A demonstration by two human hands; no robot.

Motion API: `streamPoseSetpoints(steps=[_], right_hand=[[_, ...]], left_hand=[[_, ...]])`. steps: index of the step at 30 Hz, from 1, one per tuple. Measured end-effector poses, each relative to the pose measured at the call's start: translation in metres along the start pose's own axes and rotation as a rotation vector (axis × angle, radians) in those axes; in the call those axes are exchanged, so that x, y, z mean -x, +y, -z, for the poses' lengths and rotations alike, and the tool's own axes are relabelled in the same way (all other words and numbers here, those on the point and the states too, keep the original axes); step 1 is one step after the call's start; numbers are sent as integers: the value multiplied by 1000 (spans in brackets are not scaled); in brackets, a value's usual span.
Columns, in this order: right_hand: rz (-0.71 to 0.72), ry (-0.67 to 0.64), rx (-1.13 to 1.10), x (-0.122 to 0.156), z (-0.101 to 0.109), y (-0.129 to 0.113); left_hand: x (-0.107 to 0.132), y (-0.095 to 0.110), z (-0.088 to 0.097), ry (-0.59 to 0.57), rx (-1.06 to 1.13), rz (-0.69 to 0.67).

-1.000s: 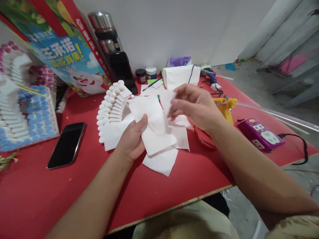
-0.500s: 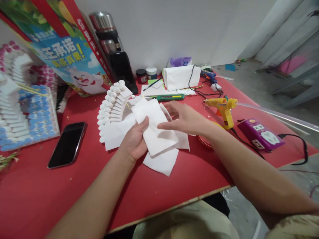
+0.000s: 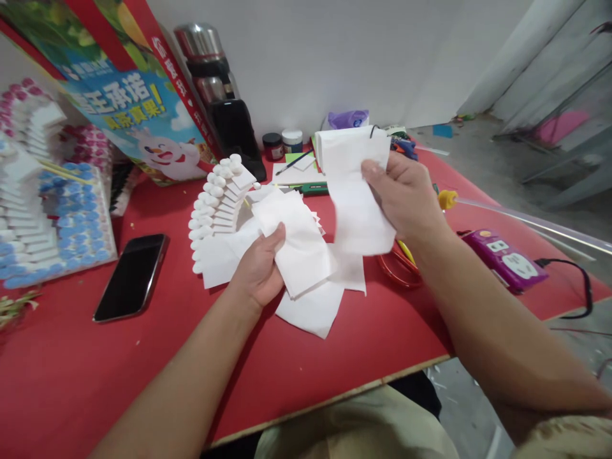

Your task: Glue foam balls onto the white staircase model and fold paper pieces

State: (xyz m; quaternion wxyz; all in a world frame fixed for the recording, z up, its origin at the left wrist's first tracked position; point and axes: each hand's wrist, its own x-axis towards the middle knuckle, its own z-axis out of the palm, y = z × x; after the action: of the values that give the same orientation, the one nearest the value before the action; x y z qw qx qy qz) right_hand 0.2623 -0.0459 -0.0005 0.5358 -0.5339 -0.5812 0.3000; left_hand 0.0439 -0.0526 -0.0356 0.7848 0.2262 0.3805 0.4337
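Observation:
In my left hand (image 3: 261,271) is a small stack of white paper sheets (image 3: 303,255), my thumb pressed on top. My right hand (image 3: 406,194) pinches a single white paper sheet (image 3: 358,204) at its upper right and holds it up, apart from the stack. More white sheets (image 3: 313,312) lie on the red table beneath my left hand. Behind them curves a fan of white folded pieces with cotton-swab-like round tips (image 3: 215,207). Scissors with red handles (image 3: 399,271) lie partly under my right forearm.
On the left lie a phone (image 3: 131,277) and a panel of blue-tipped pieces (image 3: 79,223). A printed bag (image 3: 138,102) and a steel flask (image 3: 201,48) stand behind. A purple power strip (image 3: 504,258) and a mostly hidden yellow glue gun (image 3: 448,199) are at the right.
My right hand has lifted a sheet off the stack and carried it up and to the right. It now covers most of the glue gun. My left hand stays nearly still.

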Motion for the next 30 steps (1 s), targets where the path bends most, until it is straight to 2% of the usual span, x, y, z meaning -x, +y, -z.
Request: streamPoseSetpoints(steps=[3,5,7,10,13,18,24,30], right_hand=[[-141,-144,-367,11,-18,-7],[-118,-192,-390,18,-34,-2],[-51,-229,-226,23,-46,6],[64,-192,167,25,-53,14],[69,-207,373,26,-52,15],[37,-232,454,28,-55,12],[17,-227,509,28,-56,11],[0,-245,544,30,-58,8]], left_hand=[[1,-4,-3,-56,19,54],[3,-7,-6,-94,47,99],[4,-9,-10,-118,64,123],[5,-11,-14,-140,64,123],[5,-10,-16,-158,72,127],[4,-10,-14,-160,115,149],[3,-12,-9,-240,123,105],[6,-16,-8,-201,5,46]])
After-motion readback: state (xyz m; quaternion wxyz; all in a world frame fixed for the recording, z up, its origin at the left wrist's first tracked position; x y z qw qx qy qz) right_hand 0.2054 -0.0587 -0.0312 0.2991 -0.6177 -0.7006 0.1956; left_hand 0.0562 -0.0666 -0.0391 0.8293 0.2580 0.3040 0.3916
